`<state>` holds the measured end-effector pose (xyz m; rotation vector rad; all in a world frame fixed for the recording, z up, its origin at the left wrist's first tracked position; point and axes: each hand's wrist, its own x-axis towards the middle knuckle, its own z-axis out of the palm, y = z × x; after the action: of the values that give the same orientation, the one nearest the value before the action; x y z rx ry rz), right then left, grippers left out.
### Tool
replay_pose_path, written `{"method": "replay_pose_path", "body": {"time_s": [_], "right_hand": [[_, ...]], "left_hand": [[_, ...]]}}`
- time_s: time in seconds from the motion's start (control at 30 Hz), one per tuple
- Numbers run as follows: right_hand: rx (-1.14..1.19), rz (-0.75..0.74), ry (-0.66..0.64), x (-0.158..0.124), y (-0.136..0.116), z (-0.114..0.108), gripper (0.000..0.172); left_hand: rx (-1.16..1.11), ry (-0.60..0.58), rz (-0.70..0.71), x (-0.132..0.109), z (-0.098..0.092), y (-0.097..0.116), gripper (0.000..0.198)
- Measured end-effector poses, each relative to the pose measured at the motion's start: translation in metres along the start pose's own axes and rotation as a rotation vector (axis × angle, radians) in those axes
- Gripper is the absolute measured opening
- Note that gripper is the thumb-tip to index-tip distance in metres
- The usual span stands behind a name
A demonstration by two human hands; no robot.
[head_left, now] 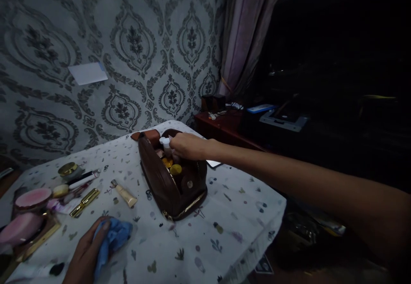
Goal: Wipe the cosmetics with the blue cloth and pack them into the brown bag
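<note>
A brown makeup bag [156, 177] lies unzipped on the table, several small items inside it, among them yellow-lidded pieces [175, 170]. My right hand [188, 146] is in the bag's far end, fingers closed around a small white-capped bottle [166, 142]; the bottle's lower part is hidden. Down at the front left, my left hand [88, 247] grips a crumpled blue cloth [114, 235] just above the tabletop. Between the two hands lies a beige tube [126, 195], and a gold lipstick tube [84, 202] is farther left.
A patterned white cloth covers the table [199, 245]. Pink compacts [34, 199], a gold-lidded jar [69, 170] and pens crowd its left side. A brown flap or pouch [150, 137] sits behind the bag. To the right is a dark red cabinet [218, 123].
</note>
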<state>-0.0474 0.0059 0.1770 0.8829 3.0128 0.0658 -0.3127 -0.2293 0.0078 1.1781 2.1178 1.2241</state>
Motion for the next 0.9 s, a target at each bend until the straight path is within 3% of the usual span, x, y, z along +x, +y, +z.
{"method": "replay_pose_path", "body": {"time_s": [0.13, 0.2, 0.3, 0.37, 0.5, 0.57, 0.63, 0.73, 0.8, 0.9], "right_hand": [[0.024, -0.015, -0.015, -0.005, -0.01, -0.01, 0.019], [0.016, 0.005, 0.015, -0.009, -0.019, -0.016, 0.018], [-0.008, 0.024, 0.144, -0.018, -0.04, -0.019, 0.021], [0.039, -0.039, 0.244, -0.025, -0.06, -0.013, 0.02], [0.298, -0.331, 0.293, -0.032, -0.114, 0.022, 0.019], [0.435, -0.375, 0.312, -0.025, -0.14, 0.051, 0.02], [0.584, -0.31, 0.345, -0.01, -0.161, 0.082, 0.021], [0.644, -0.063, 0.379, 0.021, -0.181, 0.12, 0.025], [0.567, 0.08, 0.309, 0.04, -0.188, 0.135, 0.031], [0.46, 0.173, 0.227, 0.057, -0.194, 0.146, 0.034]], "left_hand": [[-0.095, -0.086, -0.054, -0.001, 0.0, 0.01, 0.055], [-0.129, -0.072, -0.05, -0.001, -0.001, 0.015, 0.056], [-0.201, -0.109, -0.026, -0.001, 0.0, 0.02, 0.053], [-0.25, -0.13, -0.019, -0.002, 0.002, 0.021, 0.051], [-0.35, -0.145, -0.029, -0.003, 0.004, 0.017, 0.046], [-0.42, -0.13, -0.022, -0.003, 0.005, 0.015, 0.044], [-0.479, -0.101, -0.023, -0.003, 0.005, 0.013, 0.045], [-0.518, -0.084, -0.068, -0.003, 0.004, 0.012, 0.049], [-0.522, -0.089, -0.093, -0.003, 0.004, 0.012, 0.052], [-0.507, -0.097, -0.083, -0.004, 0.003, 0.013, 0.052]]}}
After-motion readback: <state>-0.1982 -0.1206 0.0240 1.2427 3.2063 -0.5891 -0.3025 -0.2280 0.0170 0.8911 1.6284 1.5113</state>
